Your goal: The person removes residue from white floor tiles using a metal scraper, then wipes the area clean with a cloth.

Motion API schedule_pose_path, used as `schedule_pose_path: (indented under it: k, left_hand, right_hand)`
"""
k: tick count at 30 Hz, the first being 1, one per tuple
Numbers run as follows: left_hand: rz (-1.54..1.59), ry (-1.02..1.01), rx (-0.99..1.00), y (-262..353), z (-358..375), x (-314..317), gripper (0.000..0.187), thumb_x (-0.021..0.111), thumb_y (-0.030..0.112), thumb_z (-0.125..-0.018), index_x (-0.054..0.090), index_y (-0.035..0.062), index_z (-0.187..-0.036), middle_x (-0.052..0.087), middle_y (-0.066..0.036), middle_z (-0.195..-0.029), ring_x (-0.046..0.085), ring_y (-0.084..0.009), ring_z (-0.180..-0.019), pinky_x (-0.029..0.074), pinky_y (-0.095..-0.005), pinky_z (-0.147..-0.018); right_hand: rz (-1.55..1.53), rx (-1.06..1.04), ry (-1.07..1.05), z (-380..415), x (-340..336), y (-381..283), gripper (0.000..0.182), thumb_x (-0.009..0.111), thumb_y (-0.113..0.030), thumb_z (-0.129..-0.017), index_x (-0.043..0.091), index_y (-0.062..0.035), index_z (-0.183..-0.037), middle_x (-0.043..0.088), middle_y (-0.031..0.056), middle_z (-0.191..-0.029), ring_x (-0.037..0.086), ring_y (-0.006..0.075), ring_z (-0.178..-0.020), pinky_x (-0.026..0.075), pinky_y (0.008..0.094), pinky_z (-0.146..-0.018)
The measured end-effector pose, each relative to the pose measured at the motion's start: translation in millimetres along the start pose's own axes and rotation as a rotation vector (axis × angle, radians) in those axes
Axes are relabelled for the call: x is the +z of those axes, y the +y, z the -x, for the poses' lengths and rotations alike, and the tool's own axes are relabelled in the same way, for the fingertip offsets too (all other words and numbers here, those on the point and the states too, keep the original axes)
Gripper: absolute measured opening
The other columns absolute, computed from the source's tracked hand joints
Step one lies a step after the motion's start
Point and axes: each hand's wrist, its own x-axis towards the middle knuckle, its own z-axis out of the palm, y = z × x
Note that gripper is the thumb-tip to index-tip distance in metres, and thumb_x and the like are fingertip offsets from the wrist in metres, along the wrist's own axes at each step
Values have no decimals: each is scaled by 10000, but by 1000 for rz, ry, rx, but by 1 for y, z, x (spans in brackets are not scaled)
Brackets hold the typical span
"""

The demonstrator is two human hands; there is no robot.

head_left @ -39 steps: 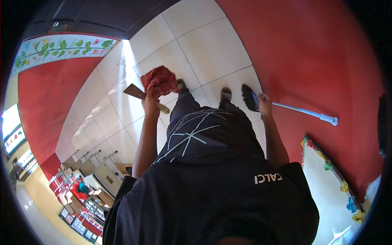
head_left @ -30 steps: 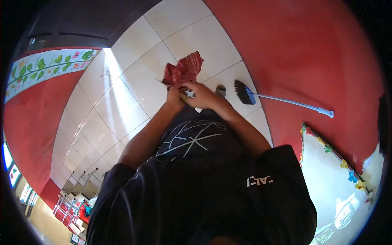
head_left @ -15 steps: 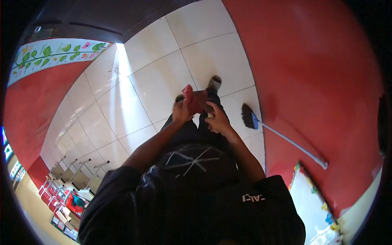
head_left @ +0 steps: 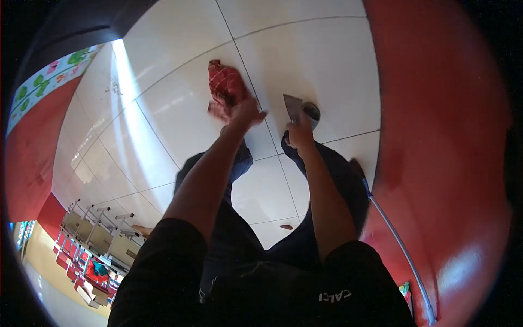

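A red checked cloth hangs bunched from my left hand, whose fingers are closed on it, slightly blurred. To the right, my right hand is wrapped round the handle of a scraper. The scraper's flat, wide metal blade points away from me, and its handle is mostly hidden in my fist. Cloth and blade are apart, both over the pale floor tiles. One shoe shows just beside the blade.
A broom with a blue-grey handle leans on the red wall at my right; my knee hides most of its head. Desks and chairs stand at the lower left. A small reddish-brown piece lies between my legs. A dark door is at upper left.
My hands have moved apart and forward: the cloth, earlier against the scraper blade, is now off to the left. My knees have bent and spread, and the view is lower.
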Motion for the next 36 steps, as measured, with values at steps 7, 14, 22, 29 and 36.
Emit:
schedule_pose_path:
  k: [7,14,22,29,36]
  left_hand:
    - [966,-19,-373,39,-158,117,699,536,595,-758,602,-48,-1023,611,-244,-994,605,-320,-942,458,-407,-772]
    - [669,95,-18,52,-203,96,419,525,408,-842,618,30,-996,651,-165,-916,623,-296,-914,483,-418,-724]
    - [-22,301,187,19,-193,110,298,594,153,-788,558,9,-1046,644,-183,-895,640,-302,-827,513,-399,-699]
    - [-70,159,293,21,-208,97,161,542,173,-811,636,95,-916,661,-112,-887,646,-256,-845,517,-362,-678]
    - [-103,166,209,24,-227,99,186,599,175,-770,665,85,-918,663,-116,-922,647,-239,-872,519,-361,-701]
  right_hand:
    - [160,-74,36,-105,12,15,539,519,-88,-805,353,-39,-1316,584,116,-789,539,153,-492,446,287,-439]
    - [141,-407,43,-237,-10,60,645,470,-59,-826,165,-21,-1393,563,113,-840,493,138,-502,411,255,-441]
    - [-253,14,-246,-120,-12,-13,440,415,-142,-876,367,-44,-1302,529,84,-754,447,115,-494,356,198,-407]
    - [-283,80,-79,-129,26,-18,162,374,-159,-885,501,-59,-893,508,59,-668,389,98,-428,292,196,-338]
    - [-319,67,5,-129,39,-24,150,382,-146,-866,506,-62,-851,474,43,-623,371,96,-405,269,198,-319]
